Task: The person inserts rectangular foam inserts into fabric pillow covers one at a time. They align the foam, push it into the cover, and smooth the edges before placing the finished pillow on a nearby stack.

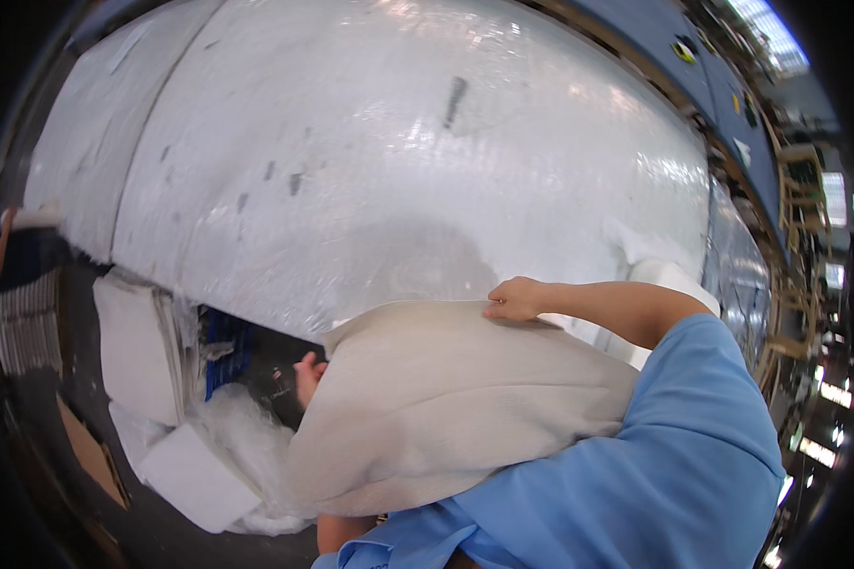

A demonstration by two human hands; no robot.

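A large beige cushion (465,398) with a woven fabric cover is held up in front of my body and lies against my blue sleeve. At its far edge, my right hand (517,300) is closed, pinching the fabric between thumb and fingers. My left forearm passes beneath the cushion, which hides most of it. Past the cushion's left edge, my left hand (307,379) shows in part, its fingers loosely apart and not wrapped round the fabric. Just beyond the cushion is a broad surface wrapped in clear plastic film (351,171).
White foam slabs (138,346) and crumpled clear plastic (247,446) are at the left on the dark floor. Another person's arm (0,251) shows at the far left. A blue-topped table (655,47) runs along the far right, near wooden frames (802,209).
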